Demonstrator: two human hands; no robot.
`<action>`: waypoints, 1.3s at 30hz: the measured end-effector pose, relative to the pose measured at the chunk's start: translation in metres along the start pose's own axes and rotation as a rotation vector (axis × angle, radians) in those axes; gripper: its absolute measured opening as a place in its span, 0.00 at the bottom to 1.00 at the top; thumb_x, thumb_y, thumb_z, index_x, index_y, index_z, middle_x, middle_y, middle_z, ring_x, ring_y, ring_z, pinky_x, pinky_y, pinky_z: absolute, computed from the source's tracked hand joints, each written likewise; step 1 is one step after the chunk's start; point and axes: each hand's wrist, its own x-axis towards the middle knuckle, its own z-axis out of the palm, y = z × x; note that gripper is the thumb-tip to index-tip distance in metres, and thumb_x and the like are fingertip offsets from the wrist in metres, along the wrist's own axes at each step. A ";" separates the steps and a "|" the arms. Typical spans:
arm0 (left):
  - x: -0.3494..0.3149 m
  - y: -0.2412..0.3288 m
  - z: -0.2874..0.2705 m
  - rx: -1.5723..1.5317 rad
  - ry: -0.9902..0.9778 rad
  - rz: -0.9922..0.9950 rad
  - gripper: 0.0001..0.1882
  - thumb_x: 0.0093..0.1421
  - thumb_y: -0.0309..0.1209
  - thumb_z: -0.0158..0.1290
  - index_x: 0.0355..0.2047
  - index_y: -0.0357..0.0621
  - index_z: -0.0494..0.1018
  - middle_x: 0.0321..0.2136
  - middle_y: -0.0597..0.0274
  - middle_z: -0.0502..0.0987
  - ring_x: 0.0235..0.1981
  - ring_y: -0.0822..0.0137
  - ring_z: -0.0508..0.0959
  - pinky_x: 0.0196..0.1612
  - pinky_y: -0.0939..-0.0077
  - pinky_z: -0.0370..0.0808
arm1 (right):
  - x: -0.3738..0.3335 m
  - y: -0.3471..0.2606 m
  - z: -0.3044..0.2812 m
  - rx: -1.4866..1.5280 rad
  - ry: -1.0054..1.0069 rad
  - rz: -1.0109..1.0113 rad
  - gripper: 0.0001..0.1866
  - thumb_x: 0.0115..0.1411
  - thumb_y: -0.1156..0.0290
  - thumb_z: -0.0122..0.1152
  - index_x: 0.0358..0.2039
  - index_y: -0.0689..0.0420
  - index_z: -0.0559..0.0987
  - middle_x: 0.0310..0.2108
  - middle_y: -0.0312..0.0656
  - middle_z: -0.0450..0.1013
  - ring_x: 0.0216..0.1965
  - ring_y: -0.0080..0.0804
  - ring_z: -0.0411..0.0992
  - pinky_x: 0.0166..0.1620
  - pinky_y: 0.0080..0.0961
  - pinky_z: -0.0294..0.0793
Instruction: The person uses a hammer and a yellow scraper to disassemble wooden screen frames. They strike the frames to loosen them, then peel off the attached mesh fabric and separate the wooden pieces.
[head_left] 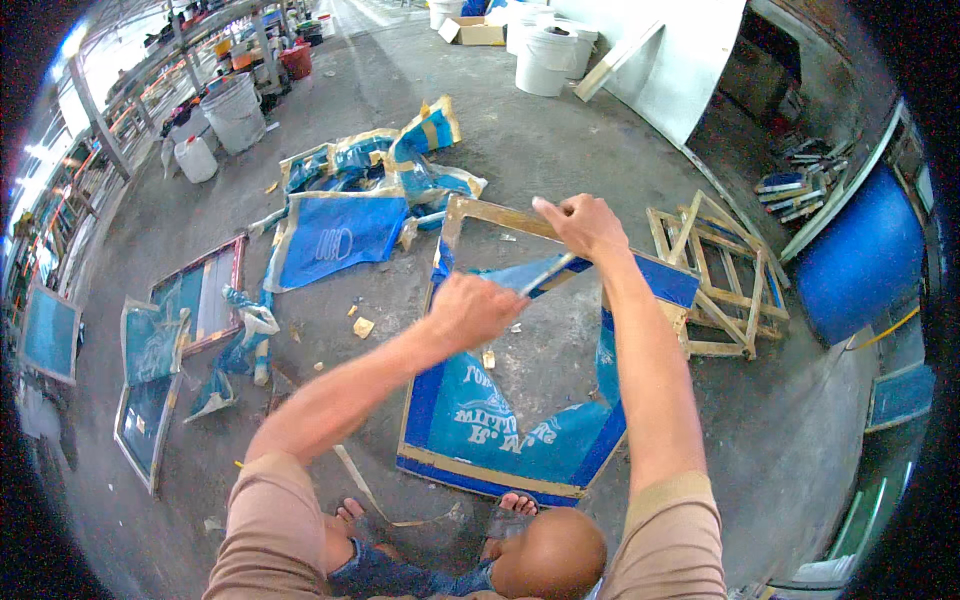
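Observation:
A wooden screen-printing frame (415, 400) lies tilted on the floor in front of my feet. Its blue printed mesh (480, 405) is torn, with a large ragged hole through the middle. My left hand (475, 312) is closed in a fist around a torn strip of mesh (545, 277) above the hole. That strip runs taut toward my right hand (590, 228), whose fingers are closed on it above the frame's far rail. My right fingertips are hidden under the hand. Pale lettering shows on the mesh still attached to the near side.
Crumpled blue mesh sheets (345, 235) lie ahead to the left. Bare wooden frames (725, 280) are stacked at the right. More screen frames (145, 425) stand left, near mesh scraps. White buckets (546, 62) and a cardboard box (472, 32) are farther off.

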 end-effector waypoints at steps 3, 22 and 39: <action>-0.009 0.007 -0.007 -0.040 0.004 -0.058 0.20 0.65 0.45 0.51 0.20 0.49 0.77 0.16 0.56 0.77 0.16 0.51 0.78 0.19 0.54 0.74 | 0.004 -0.002 0.004 -0.045 0.000 -0.057 0.43 0.57 0.25 0.44 0.33 0.55 0.87 0.35 0.59 0.80 0.42 0.57 0.79 0.47 0.48 0.78; -0.038 -0.064 -0.086 -0.156 0.001 -0.638 0.30 0.60 0.58 0.54 0.29 0.38 0.76 0.31 0.43 0.81 0.39 0.44 0.81 0.39 0.51 0.78 | -0.064 -0.049 -0.013 -0.192 0.150 -0.254 0.41 0.40 0.31 0.71 0.48 0.47 0.78 0.37 0.48 0.81 0.41 0.50 0.80 0.43 0.45 0.77; -0.042 -0.066 -0.068 -0.184 0.027 -0.486 0.17 0.58 0.41 0.56 0.25 0.37 0.78 0.25 0.42 0.80 0.32 0.43 0.82 0.38 0.49 0.78 | -0.074 -0.051 -0.009 -0.283 0.207 -0.187 0.36 0.45 0.34 0.70 0.46 0.48 0.79 0.36 0.48 0.81 0.41 0.52 0.79 0.43 0.46 0.77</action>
